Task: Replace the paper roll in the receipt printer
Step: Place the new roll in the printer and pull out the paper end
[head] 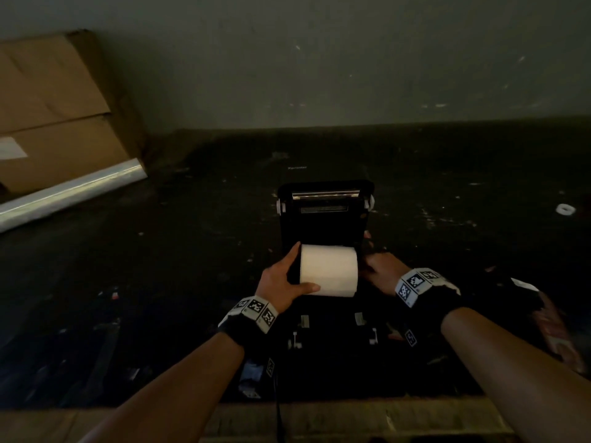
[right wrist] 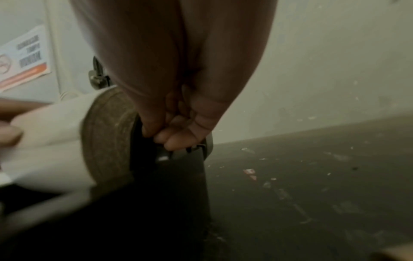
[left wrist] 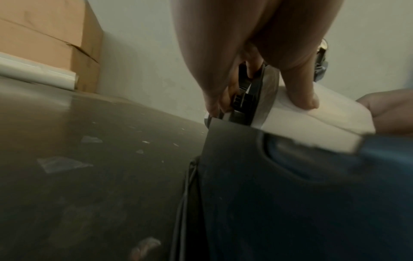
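The black receipt printer (head: pixel 323 215) stands on the dark table with its lid tipped up and back. A white paper roll (head: pixel 329 270) lies crosswise in its open bay. My left hand (head: pixel 302 266) grips the roll's left end, with the thumb (left wrist: pixel 309 100) on the paper and the fingers down beside the end face. My right hand (head: pixel 371 263) is at the roll's right end. In the right wrist view its fingers (right wrist: pixel 176 141) curl over the printer's right side wall (right wrist: pixel 178 176), next to the roll's brownish end face (right wrist: pixel 107 134).
A cardboard box (head: pixel 54 116) leans on the wall at the back left, with a roll of clear film (head: pixel 70 193) lying in front of it. A small white ring (head: pixel 565 209) lies far right. A black cable (head: pixel 278 410) runs off the table's front edge (head: pixel 351 420).
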The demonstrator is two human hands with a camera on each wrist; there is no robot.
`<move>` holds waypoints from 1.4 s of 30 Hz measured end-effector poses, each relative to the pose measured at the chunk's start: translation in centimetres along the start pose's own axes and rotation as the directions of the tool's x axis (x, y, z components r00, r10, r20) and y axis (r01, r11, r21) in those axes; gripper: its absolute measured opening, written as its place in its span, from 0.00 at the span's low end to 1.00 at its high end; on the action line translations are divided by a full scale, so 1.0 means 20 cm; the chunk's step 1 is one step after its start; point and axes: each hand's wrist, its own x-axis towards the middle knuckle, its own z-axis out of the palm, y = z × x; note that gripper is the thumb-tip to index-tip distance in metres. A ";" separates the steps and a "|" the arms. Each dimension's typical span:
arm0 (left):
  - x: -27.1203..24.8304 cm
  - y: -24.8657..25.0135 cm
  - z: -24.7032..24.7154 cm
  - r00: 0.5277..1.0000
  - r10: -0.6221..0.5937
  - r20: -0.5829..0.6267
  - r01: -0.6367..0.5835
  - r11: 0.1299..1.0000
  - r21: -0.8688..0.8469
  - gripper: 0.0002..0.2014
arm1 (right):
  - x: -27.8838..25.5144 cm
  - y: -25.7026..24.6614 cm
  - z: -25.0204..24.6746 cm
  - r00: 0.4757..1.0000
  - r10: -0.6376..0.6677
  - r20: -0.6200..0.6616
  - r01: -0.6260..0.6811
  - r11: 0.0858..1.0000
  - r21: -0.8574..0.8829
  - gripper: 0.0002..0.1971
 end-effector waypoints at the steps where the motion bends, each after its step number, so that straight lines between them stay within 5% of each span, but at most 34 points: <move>1: 0.00 0.00 0.00 1.000 0.004 -0.006 -0.004 1.000 0.003 0.47 | 0.00 0.00 0.00 1.000 -0.004 -0.008 0.004 1.000 -0.004 0.15; 20: -0.03 -0.02 0.04 0.999 0.038 -0.037 -0.037 0.999 0.022 0.47 | -0.07 0.01 0.03 0.993 -0.093 -0.077 0.088 0.994 -0.063 0.16; 33: -0.01 -0.04 0.07 0.999 0.039 0.018 -0.041 0.991 0.127 0.49 | -0.10 0.01 0.05 0.999 0.015 -0.040 -0.016 1.000 -0.009 0.15; 42: 0.00 -0.07 0.10 0.999 0.033 0.016 -0.036 0.974 0.225 0.51 | -0.15 -0.01 0.10 0.987 0.052 -0.152 -0.053 0.999 -0.005 0.17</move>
